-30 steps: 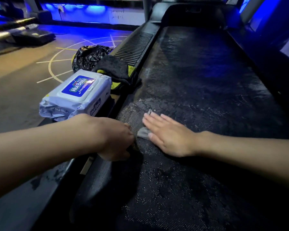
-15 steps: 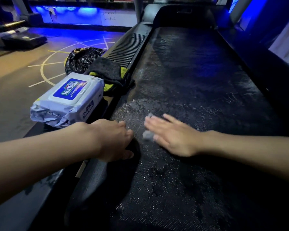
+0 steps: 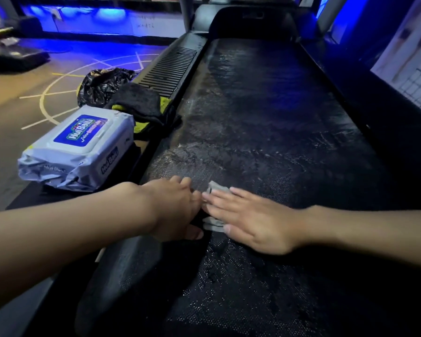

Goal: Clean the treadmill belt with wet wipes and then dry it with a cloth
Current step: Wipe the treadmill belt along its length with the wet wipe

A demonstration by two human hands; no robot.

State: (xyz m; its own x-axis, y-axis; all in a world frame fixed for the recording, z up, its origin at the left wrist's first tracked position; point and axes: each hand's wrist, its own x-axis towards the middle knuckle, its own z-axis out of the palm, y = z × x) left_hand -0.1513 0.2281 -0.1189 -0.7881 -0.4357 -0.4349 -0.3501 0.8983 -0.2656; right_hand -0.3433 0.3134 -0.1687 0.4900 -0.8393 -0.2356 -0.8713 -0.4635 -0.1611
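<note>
On the dark, wet-streaked treadmill belt (image 3: pixel 265 122), presses a grey wet wipe (image 3: pixel 214 225) flat under the right hand (image 3: pixel 253 222), fingers straight, and curls the left hand (image 3: pixel 175 210) beside it, hold unclear.

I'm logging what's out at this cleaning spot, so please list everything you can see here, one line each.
treadmill belt: one, black with a wet sheen, runs up the middle of the view.
wet wipe: one, grey-white, folded, flat on the belt under the right grip.
wipes pack: one, white with a blue label, on the dark side deck left of the belt.
cloth: one, black and yellow-green, bunched beyond the pack beside the belt.
plastic bag: one, black, crumpled, on the floor behind the cloth.
ribbed side rail: one, black, along the belt's left edge further up.
left grip: one bare hand, fingers curled at the belt's left edge; what it holds is hidden.
right grip: one bare hand, flat, pressing the wipe.
</note>
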